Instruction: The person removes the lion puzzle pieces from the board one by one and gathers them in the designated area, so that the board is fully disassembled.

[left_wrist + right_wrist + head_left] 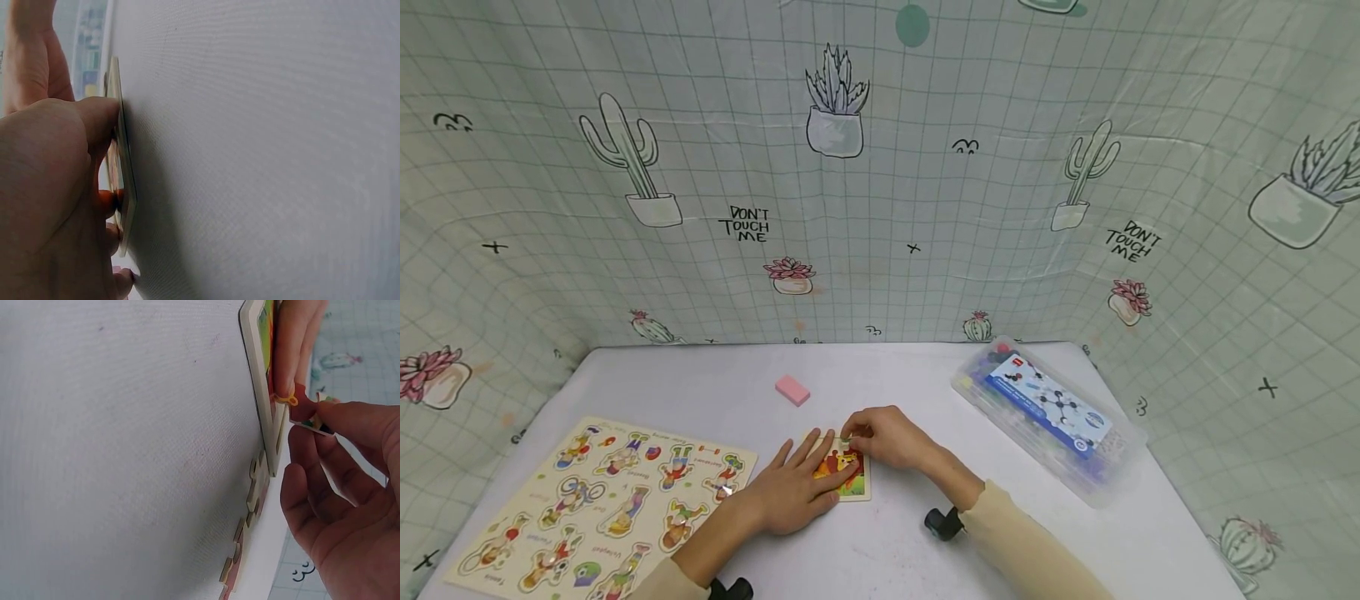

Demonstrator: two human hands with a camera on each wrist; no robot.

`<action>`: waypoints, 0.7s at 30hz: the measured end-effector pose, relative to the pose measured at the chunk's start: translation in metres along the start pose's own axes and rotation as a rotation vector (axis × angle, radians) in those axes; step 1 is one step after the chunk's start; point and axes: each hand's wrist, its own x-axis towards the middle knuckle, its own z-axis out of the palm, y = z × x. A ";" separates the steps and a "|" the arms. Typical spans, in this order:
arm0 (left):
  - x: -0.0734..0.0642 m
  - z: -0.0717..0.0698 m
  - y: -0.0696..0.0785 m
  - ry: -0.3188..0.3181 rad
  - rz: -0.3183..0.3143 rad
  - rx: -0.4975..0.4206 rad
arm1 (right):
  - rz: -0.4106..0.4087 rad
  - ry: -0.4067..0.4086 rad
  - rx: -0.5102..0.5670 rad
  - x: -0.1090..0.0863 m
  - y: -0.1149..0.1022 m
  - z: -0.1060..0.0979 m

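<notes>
A small framed jigsaw puzzle (pixel 868 482) with a bright cartoon animal picture lies on the table, partly covered by my left hand (pixel 792 493). That hand rests on it with fingers spread and fairly straight; in the left wrist view its thumb (pixel 103 119) touches the board's edge. At the puzzle's far right corner, my right hand (pixel 891 437) pinches a jigsaw piece (pixel 304 407) between thumb and fingers. The piece is tilted just above the board, dark red with a yellow loop on it. Loose jigsaw pieces (pixel 234 562) lie beside the board in the right wrist view.
A large sports-figure puzzle board (pixel 587 492) lies at the left. Behind the hands sits a pink block (pixel 792 390). A clear plastic case (pixel 1045 417) with a molecule label is at the right. A patterned cloth (pixel 880 192) hangs behind the table.
</notes>
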 end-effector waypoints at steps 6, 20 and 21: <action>0.000 -0.002 0.001 -0.003 -0.001 0.000 | -0.015 0.014 0.009 -0.003 0.001 -0.002; 0.000 -0.002 0.002 -0.005 -0.001 0.006 | 0.097 0.061 0.083 -0.027 0.043 -0.048; 0.000 -0.002 0.002 -0.005 -0.001 0.006 | 0.106 0.060 0.086 -0.030 0.047 -0.052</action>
